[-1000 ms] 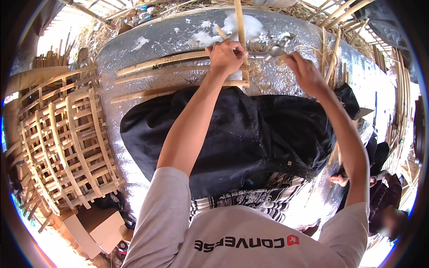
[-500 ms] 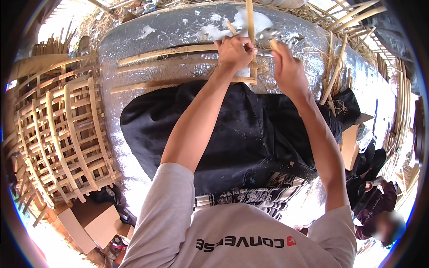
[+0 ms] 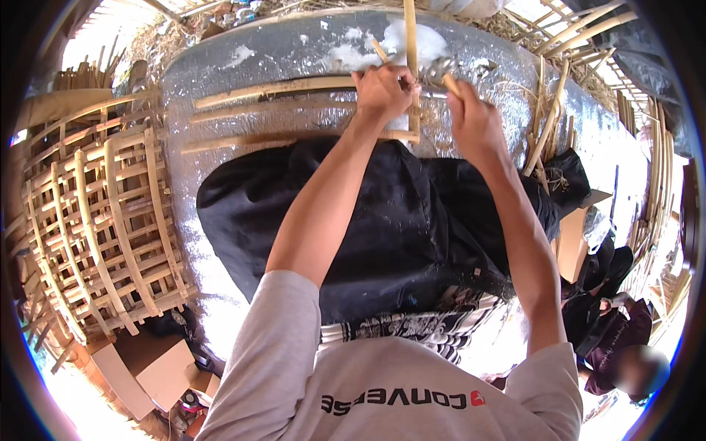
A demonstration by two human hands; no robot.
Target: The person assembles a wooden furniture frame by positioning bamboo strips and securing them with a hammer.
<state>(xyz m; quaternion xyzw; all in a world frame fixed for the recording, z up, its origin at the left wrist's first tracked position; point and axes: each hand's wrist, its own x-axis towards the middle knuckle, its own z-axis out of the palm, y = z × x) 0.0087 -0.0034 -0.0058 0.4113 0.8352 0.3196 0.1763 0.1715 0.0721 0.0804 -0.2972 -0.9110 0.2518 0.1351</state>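
My left hand (image 3: 384,92) is closed, fingertips pinched together at the upright bamboo strip (image 3: 411,37); what they pinch is too small or hidden to make out. A short bamboo piece (image 3: 379,50) pokes out just beyond these fingers. In my right hand (image 3: 476,121) is a hammer, gripped by its pale wooden handle (image 3: 451,84). Its metal head (image 3: 438,68), smeared by motion, is close to the right of the upright strip. Crosswise bamboo strips (image 3: 276,90) run leftward from the upright one, the nearest strip (image 3: 294,137) meeting its lower end.
Beneath the strips is a silvery sheet-covered surface (image 3: 220,73). Black cloth (image 3: 353,220) covers my legs. A bamboo lattice (image 3: 103,228) stands at left, above an open cardboard box (image 3: 165,371). More bamboo sticks (image 3: 551,110) lean at right. Another person (image 3: 618,342) is at the lower right.
The hammer head has dropped slightly toward the upright strip, and my right hand has shifted slightly nearer me. My left hand stays at the strip, moved only a little.
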